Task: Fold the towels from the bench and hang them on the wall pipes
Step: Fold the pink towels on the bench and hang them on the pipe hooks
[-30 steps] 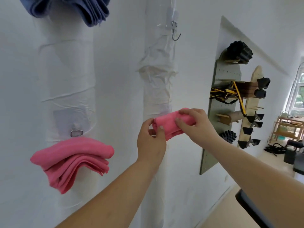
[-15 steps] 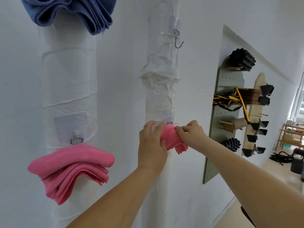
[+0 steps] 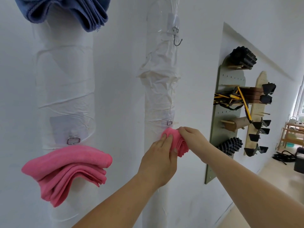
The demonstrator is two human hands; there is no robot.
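A small folded pink towel [image 3: 178, 143] is pressed against the right wrapped wall pipe [image 3: 158, 89], just below a metal hook ring [image 3: 169, 123]. My left hand [image 3: 160, 159] covers its left side with fingers on the fabric. My right hand [image 3: 191, 139] pinches its top right edge. A second folded pink towel [image 3: 65, 168] hangs on the left pipe [image 3: 65, 79] under another ring [image 3: 73, 140]. A blue towel [image 3: 69, 10] hangs at the top of that left pipe.
An empty wire hook [image 3: 177, 41] sits high on the right pipe. To the right, a green pegboard [image 3: 228, 116] and a wooden board [image 3: 258, 112] hold black rollers, straps and clips. Furniture stands in the far right room.
Both hands have carried the small pink towel down and in against the right pipe, under the ring. The head view has shifted slightly downward.
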